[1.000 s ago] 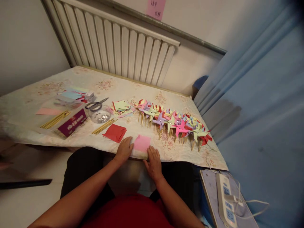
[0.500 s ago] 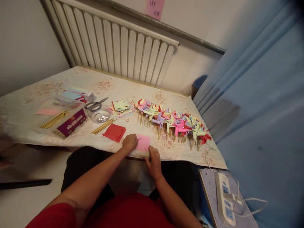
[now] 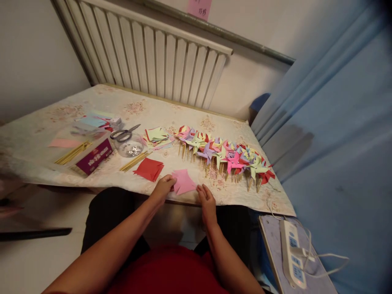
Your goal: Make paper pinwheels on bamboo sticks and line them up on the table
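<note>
At the table's front edge lies a square of pink paper [image 3: 183, 182] with slits cut at its corners. My left hand [image 3: 163, 188] pinches its left edge between thumb and fingers. My right hand [image 3: 208, 203] is beside the paper's right corner, fingers loosely stretched and close to it; whether they touch is hard to make out. Left of my left hand is a stack of red paper squares [image 3: 149, 169]. Behind that are thin wooden sticks [image 3: 134, 161] and a clear bowl [image 3: 131, 149] of small shiny pieces, with scissors [image 3: 125, 134] across its rim.
Rows of finished paper pinwheels [image 3: 226, 157] stand at the right. Cut pastel papers [image 3: 157, 134] lie behind the red stack. A purple-fronted box [image 3: 94, 157] with sticks is at the left. A power strip [image 3: 292, 253] sits on a low surface at the lower right.
The pink paper has turned and its slit corners now show. My left hand has gone from a closed fist over its edge to a pinch. My right hand has shifted slightly right.
</note>
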`<action>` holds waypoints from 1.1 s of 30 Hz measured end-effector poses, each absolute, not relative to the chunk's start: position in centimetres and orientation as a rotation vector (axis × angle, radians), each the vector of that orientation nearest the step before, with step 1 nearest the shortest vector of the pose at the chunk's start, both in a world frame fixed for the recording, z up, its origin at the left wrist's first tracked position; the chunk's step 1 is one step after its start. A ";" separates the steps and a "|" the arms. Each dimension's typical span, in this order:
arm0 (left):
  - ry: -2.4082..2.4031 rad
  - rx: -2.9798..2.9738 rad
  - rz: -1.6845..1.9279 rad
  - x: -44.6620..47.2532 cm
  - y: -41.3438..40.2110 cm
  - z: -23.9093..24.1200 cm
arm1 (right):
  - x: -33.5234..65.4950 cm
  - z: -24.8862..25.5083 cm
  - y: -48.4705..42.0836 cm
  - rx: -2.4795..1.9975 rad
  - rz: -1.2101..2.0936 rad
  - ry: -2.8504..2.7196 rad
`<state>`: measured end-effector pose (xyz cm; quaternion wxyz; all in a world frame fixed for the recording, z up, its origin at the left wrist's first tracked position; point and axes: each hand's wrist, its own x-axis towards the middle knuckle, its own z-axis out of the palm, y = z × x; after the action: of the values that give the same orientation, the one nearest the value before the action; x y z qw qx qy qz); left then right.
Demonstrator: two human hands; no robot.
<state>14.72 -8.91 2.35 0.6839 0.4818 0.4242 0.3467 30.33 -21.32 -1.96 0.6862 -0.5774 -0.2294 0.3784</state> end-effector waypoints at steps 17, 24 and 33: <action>0.809 0.955 0.686 15.7 -13.8 4.5 | 26.4 5.0 -20.3 -0.949 1.037 -0.232; 0.810 1.002 0.698 15.4 -14.3 4.7 | 26.6 4.9 -19.9 -1.145 0.889 -0.228; 0.709 0.758 0.646 14.5 -14.4 5.6 | 27.1 4.9 -20.0 -1.182 0.896 -0.210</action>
<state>14.45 -14.37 5.57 0.8190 0.3560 0.3327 0.3031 27.07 -20.03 4.91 0.7326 -0.5371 -0.0953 0.4071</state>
